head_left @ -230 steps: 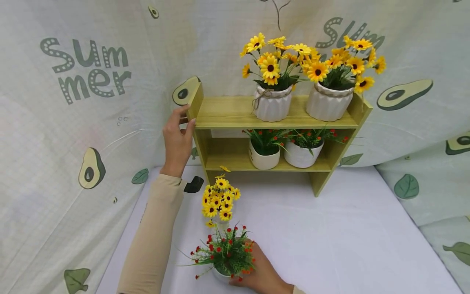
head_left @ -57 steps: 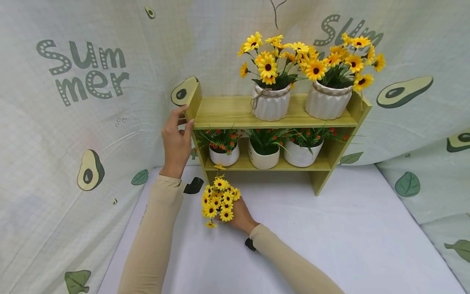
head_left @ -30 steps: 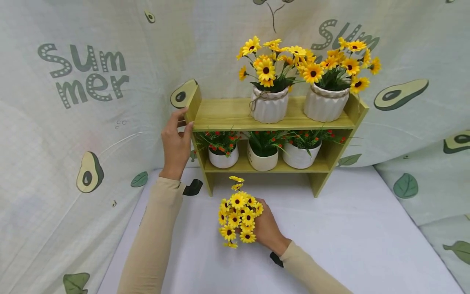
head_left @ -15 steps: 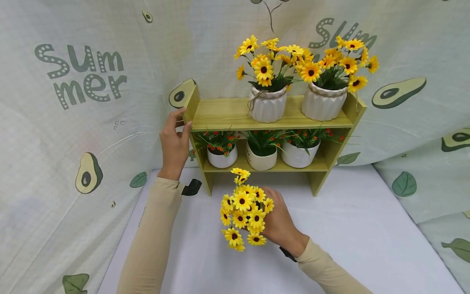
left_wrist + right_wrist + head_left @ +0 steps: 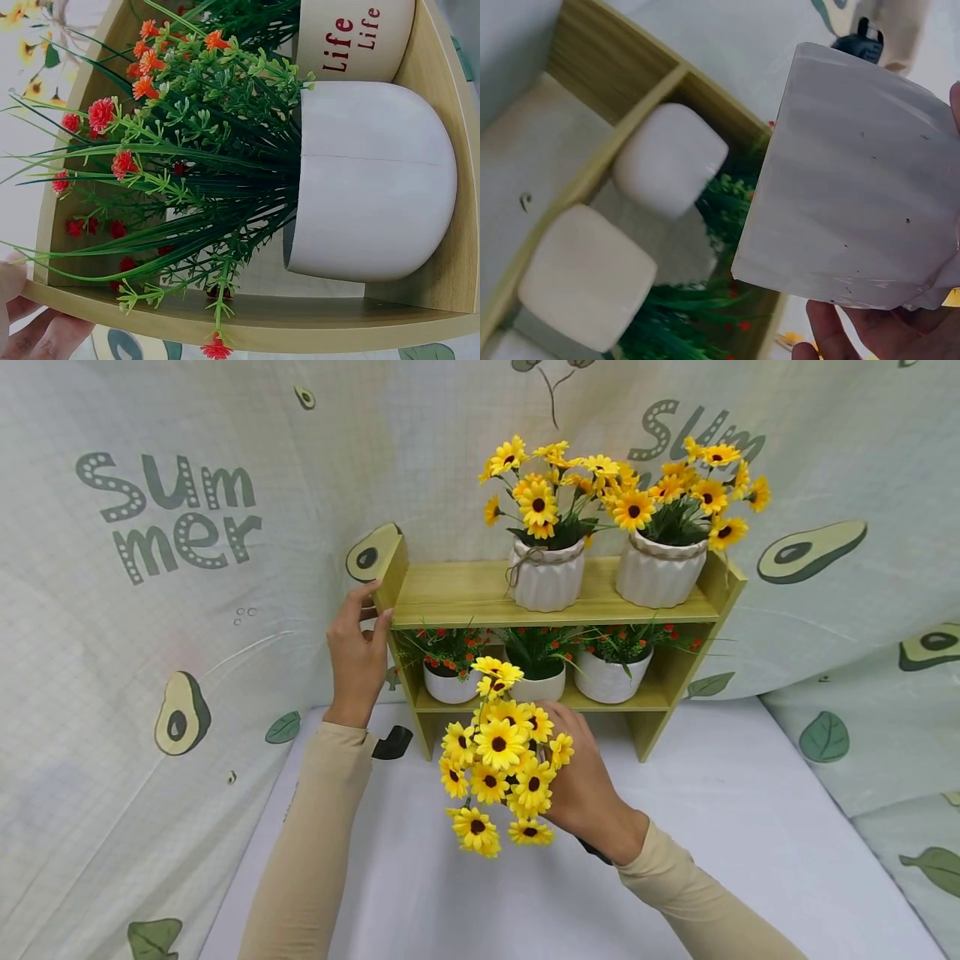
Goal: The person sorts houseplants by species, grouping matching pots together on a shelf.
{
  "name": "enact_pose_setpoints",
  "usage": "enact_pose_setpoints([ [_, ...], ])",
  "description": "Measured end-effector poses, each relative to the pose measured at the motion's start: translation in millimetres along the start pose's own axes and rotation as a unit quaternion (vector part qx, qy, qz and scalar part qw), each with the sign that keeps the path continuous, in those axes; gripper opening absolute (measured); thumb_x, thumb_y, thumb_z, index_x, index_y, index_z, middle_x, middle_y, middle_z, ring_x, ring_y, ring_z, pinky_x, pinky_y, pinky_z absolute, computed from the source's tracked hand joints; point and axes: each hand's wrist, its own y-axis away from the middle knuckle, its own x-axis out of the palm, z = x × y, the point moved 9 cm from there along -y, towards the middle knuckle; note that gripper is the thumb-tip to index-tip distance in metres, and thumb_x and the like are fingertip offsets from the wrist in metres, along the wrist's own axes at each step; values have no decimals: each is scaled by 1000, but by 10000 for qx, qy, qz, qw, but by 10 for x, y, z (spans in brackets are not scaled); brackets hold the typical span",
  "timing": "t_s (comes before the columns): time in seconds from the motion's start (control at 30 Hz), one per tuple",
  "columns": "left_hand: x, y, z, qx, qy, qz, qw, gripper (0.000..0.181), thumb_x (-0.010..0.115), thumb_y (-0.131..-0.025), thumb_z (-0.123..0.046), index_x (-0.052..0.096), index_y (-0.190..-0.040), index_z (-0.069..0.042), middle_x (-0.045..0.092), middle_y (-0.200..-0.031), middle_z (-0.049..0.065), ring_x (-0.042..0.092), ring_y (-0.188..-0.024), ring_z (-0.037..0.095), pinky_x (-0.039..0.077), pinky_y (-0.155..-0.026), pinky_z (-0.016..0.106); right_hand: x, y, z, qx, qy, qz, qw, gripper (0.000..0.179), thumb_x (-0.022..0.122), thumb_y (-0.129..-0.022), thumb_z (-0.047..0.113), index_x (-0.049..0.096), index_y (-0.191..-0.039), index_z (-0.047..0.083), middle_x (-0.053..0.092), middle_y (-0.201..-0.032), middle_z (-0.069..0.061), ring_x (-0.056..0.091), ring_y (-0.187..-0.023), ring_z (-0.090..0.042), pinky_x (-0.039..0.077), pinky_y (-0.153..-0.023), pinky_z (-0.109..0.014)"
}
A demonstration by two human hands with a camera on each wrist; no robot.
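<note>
My left hand (image 5: 360, 647) grips the left side panel of a small wooden shelf (image 5: 457, 589), thumb and fingers at its edge. My right hand (image 5: 588, 785) holds a white pot (image 5: 855, 180) of yellow artificial daisies (image 5: 498, 743), raised in front of the shelf. From above, the blossoms hide that pot; the right wrist view shows its pale side close up. On the lower board stands a white pot (image 5: 375, 180) of red-flowered greenery (image 5: 453, 647), at the left end under my left hand.
Two ribbed white pots (image 5: 546, 577) with larger yellow flowers stand on the top board, middle and right. Below, a cream pot (image 5: 352, 37) marked "Life" and another white pot (image 5: 611, 677) stand beside the left one. A printed cloth (image 5: 187, 635) hangs behind.
The red-flowered pot went from the table to the lower board's left end. My right hand then took the daisy pot and lifted it rightward and up. My left hand stays on the shelf.
</note>
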Motion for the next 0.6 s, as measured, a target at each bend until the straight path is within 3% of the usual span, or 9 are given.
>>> enact_pose_setpoints([
  [0.27, 6, 4, 11, -107, -58, 48, 9999, 38, 68, -103, -5, 63, -141, -2, 70, -123, 24, 72, -108, 37, 48, -74, 13, -174, -270, 180, -486, 192, -262, 9983, 83, 98, -73, 29, 57, -139, 1, 61, -136, -17, 52, -129, -38, 41, -107, -59],
  [0.6, 24, 10, 25, -162, -167, 104, 9997, 39, 66, -104, -4, 61, -143, -3, 69, -126, 25, 71, -109, 37, 60, -76, 48, -286, -649, 325, -751, 392, -490, 9952, 71, 94, -79, 30, 60, -134, 0, 63, -133, -20, 52, -129, -41, 39, -109, -59],
])
